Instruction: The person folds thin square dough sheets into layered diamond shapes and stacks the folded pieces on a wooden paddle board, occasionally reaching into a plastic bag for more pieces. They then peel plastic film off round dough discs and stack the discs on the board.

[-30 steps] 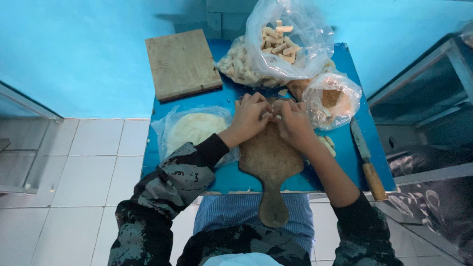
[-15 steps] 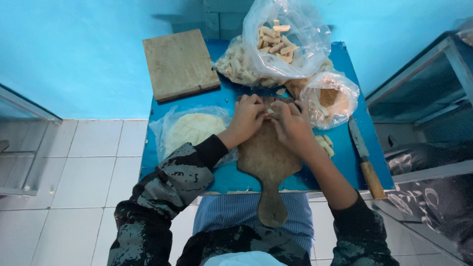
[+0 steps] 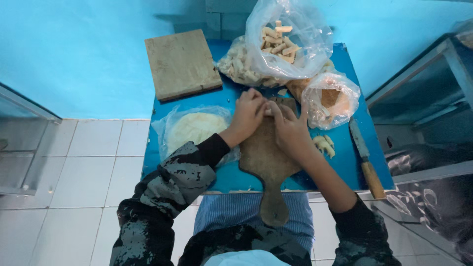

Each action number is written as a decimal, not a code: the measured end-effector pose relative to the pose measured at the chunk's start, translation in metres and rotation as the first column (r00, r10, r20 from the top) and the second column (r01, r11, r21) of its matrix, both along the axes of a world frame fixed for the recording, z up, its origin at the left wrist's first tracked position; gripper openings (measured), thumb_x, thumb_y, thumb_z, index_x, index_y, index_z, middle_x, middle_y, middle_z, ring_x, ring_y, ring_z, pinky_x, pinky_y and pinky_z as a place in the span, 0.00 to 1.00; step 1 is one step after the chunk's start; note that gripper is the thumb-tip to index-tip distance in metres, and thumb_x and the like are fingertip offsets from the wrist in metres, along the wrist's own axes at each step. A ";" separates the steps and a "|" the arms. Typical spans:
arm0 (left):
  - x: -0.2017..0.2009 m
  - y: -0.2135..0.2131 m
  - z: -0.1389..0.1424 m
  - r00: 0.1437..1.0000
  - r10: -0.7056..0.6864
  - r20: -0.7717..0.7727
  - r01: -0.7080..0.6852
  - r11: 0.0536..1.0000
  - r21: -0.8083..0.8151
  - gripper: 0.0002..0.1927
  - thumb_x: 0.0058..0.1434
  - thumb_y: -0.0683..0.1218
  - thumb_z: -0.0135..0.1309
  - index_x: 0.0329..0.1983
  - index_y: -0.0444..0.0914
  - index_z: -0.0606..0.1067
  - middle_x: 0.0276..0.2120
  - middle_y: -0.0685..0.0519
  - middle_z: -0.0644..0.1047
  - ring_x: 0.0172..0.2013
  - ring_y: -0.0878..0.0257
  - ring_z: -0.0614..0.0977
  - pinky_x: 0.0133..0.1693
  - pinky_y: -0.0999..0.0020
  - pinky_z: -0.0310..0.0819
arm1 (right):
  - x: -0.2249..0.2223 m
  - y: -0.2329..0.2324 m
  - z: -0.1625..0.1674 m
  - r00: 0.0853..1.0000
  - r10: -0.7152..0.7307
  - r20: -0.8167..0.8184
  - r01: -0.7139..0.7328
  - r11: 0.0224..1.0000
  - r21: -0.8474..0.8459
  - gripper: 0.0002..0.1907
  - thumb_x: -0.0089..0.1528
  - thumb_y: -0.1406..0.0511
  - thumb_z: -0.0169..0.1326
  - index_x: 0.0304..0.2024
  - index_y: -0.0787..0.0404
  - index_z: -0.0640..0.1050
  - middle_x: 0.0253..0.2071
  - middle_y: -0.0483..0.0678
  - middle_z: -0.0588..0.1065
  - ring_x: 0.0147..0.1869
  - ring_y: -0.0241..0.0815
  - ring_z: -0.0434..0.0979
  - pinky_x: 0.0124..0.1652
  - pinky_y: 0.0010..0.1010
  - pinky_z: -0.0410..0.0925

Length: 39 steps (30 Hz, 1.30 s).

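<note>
Bright blue walls and a white tiled floor frame a small blue tabletop [image 3: 345, 167], seen from straight above. At its centre lies a dark paddle-shaped wooden board [image 3: 266, 157], its handle pointing to six o'clock and overhanging the near edge.

Both hands meet at the twelve o'clock end of that board. The left hand [image 3: 248, 114] is curled, knuckles up, and the right hand [image 3: 290, 129] lies just beside it with fingers stretched forward; their fingertips come together over a small pale piece that is mostly hidden, so it looks as if they are pinching or rolling it between them, though the grip itself cannot be made out.

At nine o'clock from the board sits a clear bag of flat pale sheets [image 3: 194, 129]. At eleven o'clock a square light wooden board [image 3: 181, 63] lies unused. At twelve to one o'clock an open plastic bag of short rolled sticks [image 3: 283, 44] stands over a heap of similar pieces. At two o'clock is a smaller bag with orange-brown filling [image 3: 331, 98]. A few finished rolls [image 3: 324, 145] rest at three o'clock, and a knife with a wooden handle [image 3: 365, 160] lies along the right edge.

Judging by the full bag of sticks and the sheets remaining, much of the rolling appears done, with more sheets left.
</note>
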<state>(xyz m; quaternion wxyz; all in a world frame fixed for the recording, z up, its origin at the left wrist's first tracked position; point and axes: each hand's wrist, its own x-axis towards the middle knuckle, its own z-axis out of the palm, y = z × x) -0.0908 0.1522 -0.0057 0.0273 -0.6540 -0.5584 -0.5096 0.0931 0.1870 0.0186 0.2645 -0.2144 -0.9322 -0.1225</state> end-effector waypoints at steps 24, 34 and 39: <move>-0.068 -0.003 0.055 0.979 0.031 0.200 -0.089 0.953 0.290 0.05 0.68 0.36 0.54 0.46 0.36 0.76 0.42 0.46 0.75 0.38 0.54 0.81 0.41 0.61 0.76 | 0.032 0.044 0.009 0.873 0.271 -0.406 -0.160 0.945 0.287 0.32 0.61 0.75 0.56 0.66 0.62 0.62 0.58 0.63 0.74 0.56 0.62 0.77 0.56 0.46 0.69; -0.102 0.003 0.047 0.980 0.134 0.145 -0.172 0.940 0.296 0.05 0.64 0.38 0.58 0.43 0.37 0.78 0.39 0.48 0.77 0.37 0.54 0.82 0.40 0.61 0.76 | -0.015 0.053 0.111 0.936 0.020 -0.352 0.050 0.981 0.189 0.56 0.50 0.79 0.58 0.77 0.61 0.47 0.61 0.63 0.72 0.58 0.59 0.75 0.57 0.54 0.64; -0.110 0.005 0.040 0.971 0.237 0.030 -0.238 0.941 0.240 0.03 0.63 0.42 0.59 0.39 0.39 0.79 0.36 0.46 0.78 0.38 0.49 0.81 0.38 0.56 0.74 | 0.000 0.077 0.080 0.796 -0.145 -0.587 0.034 0.980 -0.197 0.45 0.67 0.75 0.62 0.78 0.57 0.51 0.62 0.63 0.76 0.63 0.57 0.79 0.61 0.43 0.72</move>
